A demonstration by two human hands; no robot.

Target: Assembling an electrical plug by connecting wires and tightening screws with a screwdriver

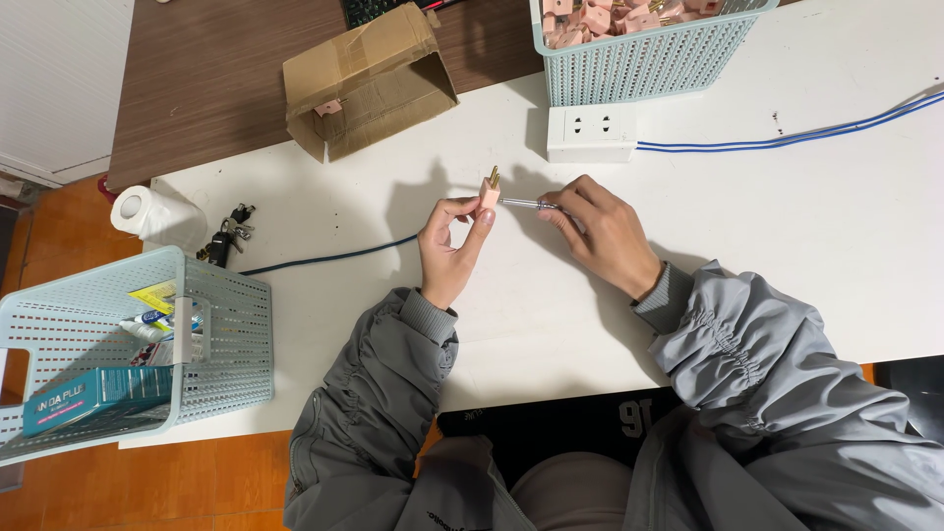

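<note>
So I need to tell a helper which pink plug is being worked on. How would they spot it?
On the white table, look just below the white socket block. The left hand pinches one pink plug, brass prongs up, with the right hand's screwdriver touching it. The other pink plugs sit in the basket.

Torn cardboard box (pixel 369 79), white socket strip (pixel 591 133), tissue roll (pixel 133 209) — keys (pixel 226 236) beside it

The slim metal screwdriver's handle (pixel 562 209) is hidden inside the right hand (pixel 600 234); beyond both hands, the pale-blue plastic basket of pink plugs (pixel 639 59) is cut off by the top edge.
</note>
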